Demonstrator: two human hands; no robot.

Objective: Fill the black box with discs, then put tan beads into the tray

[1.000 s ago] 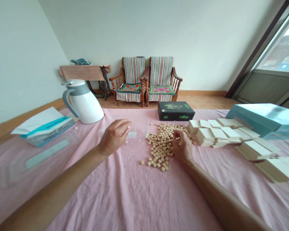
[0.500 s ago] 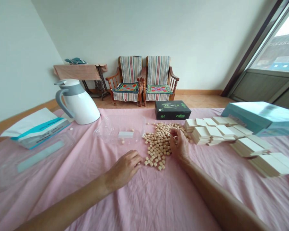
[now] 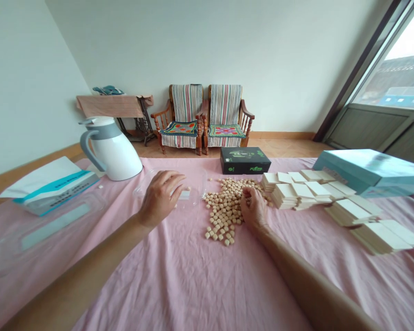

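Note:
A heap of small rounded wooden cubes lies on the pink cloth. My left hand hovers over a clear plastic tray, its thumb apart from the outstretched fingers; I see nothing held between them. Partly behind this hand, the tray has a white label and a wooden cube near the thumb tip. At the heap's right edge, my right hand has its fingers curled in, with what looks like a wooden cube between thumb and fingers. The fingertips are partly hidden.
Stacks of white tiles stand right of the heap, before a light blue box. A black box sits behind the heap. To the left are a white jug, a tissue pack and a clear lid.
My left hand has moved from the near left edge of the heap, up and left, over the clear tray. The right hand stays at the heap. The view has shifted slightly.

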